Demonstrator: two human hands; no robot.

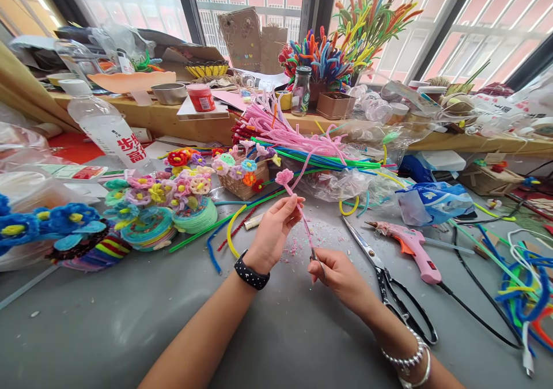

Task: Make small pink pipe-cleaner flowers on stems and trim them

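A pink pipe cleaner flower (284, 177) is pinched by its stem in my left hand (276, 219), its ruffled head standing above my fingertips. From that hand a thin stretch of the stem (306, 227) runs down toward my right hand (339, 274). My right hand is closed around small metal scissors (318, 260), mostly hidden by the fingers, with the blades at the stem's lower part. Whether the blades touch the stem I cannot tell. Bits of pink fuzz (291, 250) lie scattered on the grey table (276, 331) under my hands.
Large black-handled scissors (384, 279) and a pink glue gun (415, 248) with its cord lie at right. Finished flower pots (194, 213) stand at left near a water bottle (106, 127). Behind are a heap of pink pipe cleaners (294, 129) and plastic wrap (345, 184).
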